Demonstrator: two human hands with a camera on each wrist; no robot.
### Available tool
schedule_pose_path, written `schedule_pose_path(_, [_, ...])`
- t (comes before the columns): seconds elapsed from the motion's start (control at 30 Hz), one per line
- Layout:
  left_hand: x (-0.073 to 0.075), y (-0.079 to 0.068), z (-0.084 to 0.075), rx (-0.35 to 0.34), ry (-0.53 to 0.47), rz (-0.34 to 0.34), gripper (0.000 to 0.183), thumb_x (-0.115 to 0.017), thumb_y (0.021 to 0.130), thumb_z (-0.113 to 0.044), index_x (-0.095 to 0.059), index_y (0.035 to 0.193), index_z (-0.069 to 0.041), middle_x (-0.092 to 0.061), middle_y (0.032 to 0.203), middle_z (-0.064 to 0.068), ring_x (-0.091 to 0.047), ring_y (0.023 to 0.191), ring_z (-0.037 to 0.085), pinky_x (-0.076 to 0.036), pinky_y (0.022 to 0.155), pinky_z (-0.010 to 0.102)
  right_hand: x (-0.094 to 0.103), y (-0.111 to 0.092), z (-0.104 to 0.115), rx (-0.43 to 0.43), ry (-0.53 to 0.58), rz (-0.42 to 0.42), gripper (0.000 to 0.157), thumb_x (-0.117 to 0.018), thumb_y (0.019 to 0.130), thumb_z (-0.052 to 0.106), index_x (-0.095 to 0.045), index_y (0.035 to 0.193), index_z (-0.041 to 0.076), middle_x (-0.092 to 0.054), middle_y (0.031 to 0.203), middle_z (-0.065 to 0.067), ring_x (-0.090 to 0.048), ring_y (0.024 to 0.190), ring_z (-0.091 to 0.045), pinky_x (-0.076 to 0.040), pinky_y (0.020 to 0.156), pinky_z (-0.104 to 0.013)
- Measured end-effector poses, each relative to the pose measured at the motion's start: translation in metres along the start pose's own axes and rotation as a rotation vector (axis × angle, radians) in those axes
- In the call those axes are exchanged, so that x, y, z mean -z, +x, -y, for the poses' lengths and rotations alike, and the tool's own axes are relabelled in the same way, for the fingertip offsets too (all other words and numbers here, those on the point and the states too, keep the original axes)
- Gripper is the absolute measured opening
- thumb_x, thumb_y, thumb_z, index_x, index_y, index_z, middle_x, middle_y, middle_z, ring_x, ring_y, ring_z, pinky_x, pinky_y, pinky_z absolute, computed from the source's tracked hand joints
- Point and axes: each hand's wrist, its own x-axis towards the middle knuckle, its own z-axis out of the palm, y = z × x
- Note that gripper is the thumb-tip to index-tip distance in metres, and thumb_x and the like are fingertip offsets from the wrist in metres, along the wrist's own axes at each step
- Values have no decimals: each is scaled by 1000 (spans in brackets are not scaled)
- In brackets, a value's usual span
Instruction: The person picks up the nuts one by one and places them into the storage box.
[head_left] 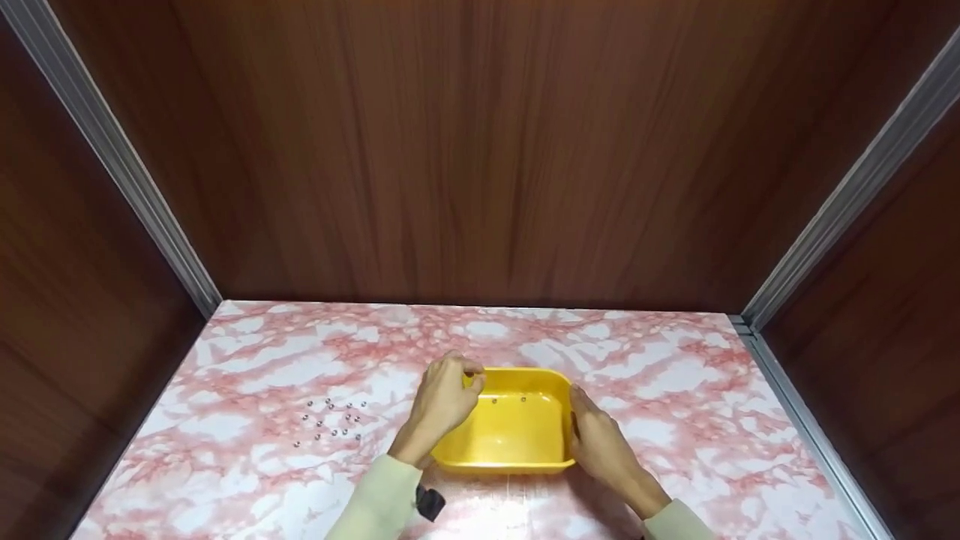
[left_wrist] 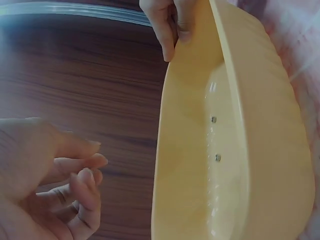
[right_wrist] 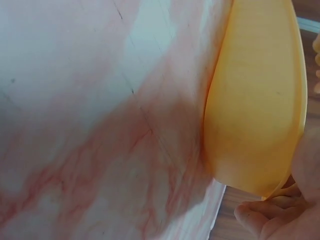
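Observation:
A yellow plastic basin (head_left: 510, 450) sits before me, with two small silvery metal pieces (left_wrist: 218, 157), nut-like in look, on its floor near the far wall. My right hand (head_left: 604, 446) grips the basin's right wall; in the left wrist view its fingers (left_wrist: 162, 30) lie over the rim. Above the left side of the basin is my left hand (head_left: 442, 401). Its fingers are bent, with thumb and fingertips (left_wrist: 100, 160) close together; I cannot tell whether something tiny is pinched there.
Several more of the small metal pieces (head_left: 334, 433) lie scattered on the red-and-white marbled table (head_left: 255, 360) to the left of the basin. Dark wood-grain panels (head_left: 480, 150) with grey metal corner rails (head_left: 847, 187) enclose the table at the back and sides.

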Motion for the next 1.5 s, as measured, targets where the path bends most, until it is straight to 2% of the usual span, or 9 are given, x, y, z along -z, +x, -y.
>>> schedule_pose_path(0.17, [15, -6, 3, -85, 24, -42, 18, -69, 98, -10, -81, 107, -2, -77, 101, 9, -72, 84, 23, -63, 73, 32, 1, 0, 0, 7, -4, 10, 52, -59, 100, -5, -45, 149, -17, -50, 153, -36, -57, 137, -48, -53, 111, -55])
schedule_pose_path(0.3, [28, -12, 9, -128, 42, -51, 16, -69, 98, -8, -81, 107, -1, -78, 103, 12, -76, 95, 28, -67, 84, 38, 0, 0, 0, 18, -30, 6, 52, -60, 100, -4, -45, 148, -17, -50, 154, -35, -59, 135, -49, -54, 110, -55])
schedule_pose_path(0.53, [45, -24, 27, -139, 130, -70, 17, -70, 98, -8, -79, 109, 1, -79, 109, 15, -77, 104, 33, -66, 93, 45, 0, 1, 0, 27, -53, -19, 53, -60, 100, -3, -46, 149, -16, -49, 153, -36, -66, 122, -50, -60, 101, -54])
schedule_pose_path(0.77, [58, -34, 57, -138, 170, -102, 12, -69, 97, -3, -79, 102, 1, -79, 112, 20, -76, 109, 38, -64, 98, 48, 1, 4, 1, 14, -34, -16, 51, -57, 101, -4, -45, 148, -17, -44, 156, -39, -58, 134, -51, -57, 106, -55])
schedule_pose_path(0.93, [63, -44, 81, -162, 227, -126, 13, -69, 95, 1, -80, 102, 2, -79, 110, 23, -77, 105, 40, -66, 91, 47, 2, 4, 2, 18, -34, -13, 51, -57, 101, -5, -45, 148, -18, -43, 156, -40, -58, 135, -51, -56, 107, -55])
schedule_pose_path(1.0, [65, -49, 90, -166, 262, -116, 16, -70, 96, 0, -80, 108, 3, -80, 106, 24, -80, 83, 33, -69, 74, 40, 2, 4, 2, 19, -34, -10, 51, -58, 100, -5, -45, 148, -18, -42, 156, -40, -58, 134, -52, -56, 107, -55])
schedule_pose_path(1.13, [70, -59, 106, -182, 311, -39, 13, -67, 98, 1, -79, 105, 3, -73, 69, 10, -47, 45, 5, -44, 40, 16, 2, 4, 3, 15, -25, 2, 50, -56, 101, -6, -44, 147, -19, -41, 156, -41, -56, 135, -53, -55, 107, -55])
schedule_pose_path(1.27, [76, -72, 120, -192, 338, 30, 9, -66, 97, 5, -73, 92, 2, -51, 58, -4, -33, 48, -3, -31, 43, 6, 0, 3, 3, -4, -24, 6, 50, -56, 102, -4, -45, 148, -18, -42, 157, -39, -58, 134, -52, -55, 107, -55])
schedule_pose_path(1.5, [76, -94, 136, -228, 499, 56, 14, -74, 91, 4, -74, 105, 5, -78, 84, 15, -63, 54, 7, -57, 53, 11, -1, 0, 4, -29, -36, 10, 52, -61, 101, 0, -46, 149, -15, -45, 157, -36, -61, 131, -50, -55, 108, -55])
